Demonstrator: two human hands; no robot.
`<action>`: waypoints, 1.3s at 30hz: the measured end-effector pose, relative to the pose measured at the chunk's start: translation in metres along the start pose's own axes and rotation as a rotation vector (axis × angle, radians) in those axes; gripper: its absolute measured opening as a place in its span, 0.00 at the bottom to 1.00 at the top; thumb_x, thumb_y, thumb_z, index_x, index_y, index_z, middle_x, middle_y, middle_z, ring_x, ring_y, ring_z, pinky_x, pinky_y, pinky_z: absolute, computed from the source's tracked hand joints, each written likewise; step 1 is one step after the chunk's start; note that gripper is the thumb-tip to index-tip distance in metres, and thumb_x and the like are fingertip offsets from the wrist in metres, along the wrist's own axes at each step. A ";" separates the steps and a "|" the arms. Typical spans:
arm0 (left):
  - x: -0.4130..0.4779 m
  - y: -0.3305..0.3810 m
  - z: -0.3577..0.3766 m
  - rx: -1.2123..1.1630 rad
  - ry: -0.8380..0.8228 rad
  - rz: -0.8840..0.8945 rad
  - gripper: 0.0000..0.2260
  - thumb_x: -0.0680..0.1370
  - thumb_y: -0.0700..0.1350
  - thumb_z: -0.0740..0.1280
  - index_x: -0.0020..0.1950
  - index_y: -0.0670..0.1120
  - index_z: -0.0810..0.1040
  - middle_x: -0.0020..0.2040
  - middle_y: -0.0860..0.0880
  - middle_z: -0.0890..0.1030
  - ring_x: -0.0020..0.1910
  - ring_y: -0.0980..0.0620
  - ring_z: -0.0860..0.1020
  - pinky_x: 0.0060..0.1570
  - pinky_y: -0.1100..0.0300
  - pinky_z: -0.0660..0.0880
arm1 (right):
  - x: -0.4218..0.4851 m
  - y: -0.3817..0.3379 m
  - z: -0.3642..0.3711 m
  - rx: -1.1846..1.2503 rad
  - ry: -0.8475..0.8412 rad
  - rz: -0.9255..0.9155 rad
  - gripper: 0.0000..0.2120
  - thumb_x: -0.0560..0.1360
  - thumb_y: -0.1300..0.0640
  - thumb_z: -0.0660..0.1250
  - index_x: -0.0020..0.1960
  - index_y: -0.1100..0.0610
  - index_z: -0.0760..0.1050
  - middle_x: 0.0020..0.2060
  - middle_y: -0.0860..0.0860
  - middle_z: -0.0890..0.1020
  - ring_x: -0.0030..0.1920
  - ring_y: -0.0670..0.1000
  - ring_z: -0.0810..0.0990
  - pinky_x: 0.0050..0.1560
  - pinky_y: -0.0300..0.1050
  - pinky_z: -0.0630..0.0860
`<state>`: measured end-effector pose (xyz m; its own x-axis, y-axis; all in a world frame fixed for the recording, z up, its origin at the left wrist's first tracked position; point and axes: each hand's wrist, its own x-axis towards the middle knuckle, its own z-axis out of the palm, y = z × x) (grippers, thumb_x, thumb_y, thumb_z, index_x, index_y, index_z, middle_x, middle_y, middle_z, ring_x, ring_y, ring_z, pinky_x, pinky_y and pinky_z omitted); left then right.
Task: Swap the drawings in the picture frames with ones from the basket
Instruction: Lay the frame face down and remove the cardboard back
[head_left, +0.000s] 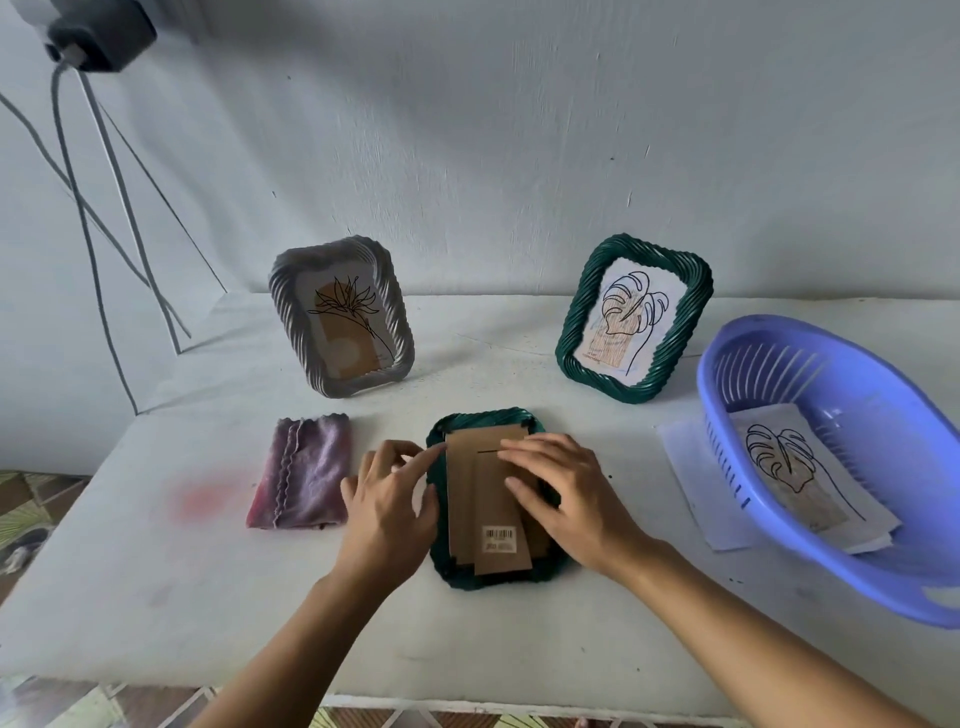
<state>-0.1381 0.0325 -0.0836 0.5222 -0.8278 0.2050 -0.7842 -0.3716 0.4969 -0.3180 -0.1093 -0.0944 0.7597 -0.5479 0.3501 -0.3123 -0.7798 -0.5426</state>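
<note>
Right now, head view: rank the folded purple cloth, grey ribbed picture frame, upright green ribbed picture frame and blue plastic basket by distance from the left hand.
From the left hand, nearest first:
1. folded purple cloth, just to its left.
2. grey ribbed picture frame, behind it, back left.
3. upright green ribbed picture frame, back right.
4. blue plastic basket, far right.

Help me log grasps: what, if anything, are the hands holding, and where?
Nothing is gripped. The right hand presses flat on the cardboard backing of the face-down green frame; the left hand touches its upper left edge.
</note>
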 end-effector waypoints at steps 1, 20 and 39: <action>0.002 0.004 0.001 0.034 0.036 0.013 0.19 0.75 0.42 0.66 0.64 0.56 0.79 0.58 0.52 0.75 0.58 0.49 0.73 0.49 0.49 0.64 | 0.003 0.002 -0.003 -0.002 0.049 0.005 0.15 0.80 0.47 0.62 0.61 0.51 0.79 0.61 0.42 0.79 0.65 0.46 0.73 0.62 0.51 0.72; 0.007 0.010 0.017 0.323 -0.043 0.038 0.28 0.80 0.64 0.54 0.75 0.52 0.69 0.72 0.51 0.72 0.67 0.48 0.71 0.62 0.44 0.68 | 0.016 0.030 0.009 -0.359 0.141 -0.008 0.17 0.77 0.48 0.66 0.61 0.56 0.80 0.56 0.54 0.80 0.53 0.56 0.80 0.54 0.54 0.76; 0.019 0.004 0.017 0.347 -0.134 0.047 0.32 0.78 0.68 0.48 0.79 0.57 0.58 0.68 0.49 0.65 0.69 0.48 0.64 0.61 0.46 0.62 | 0.020 0.025 0.005 -0.440 -0.007 0.034 0.23 0.79 0.46 0.58 0.71 0.53 0.72 0.60 0.51 0.75 0.60 0.54 0.74 0.59 0.52 0.70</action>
<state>-0.1364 0.0081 -0.0917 0.4524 -0.8865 0.0973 -0.8853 -0.4332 0.1694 -0.3083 -0.1382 -0.1045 0.7480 -0.5748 0.3319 -0.5493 -0.8167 -0.1765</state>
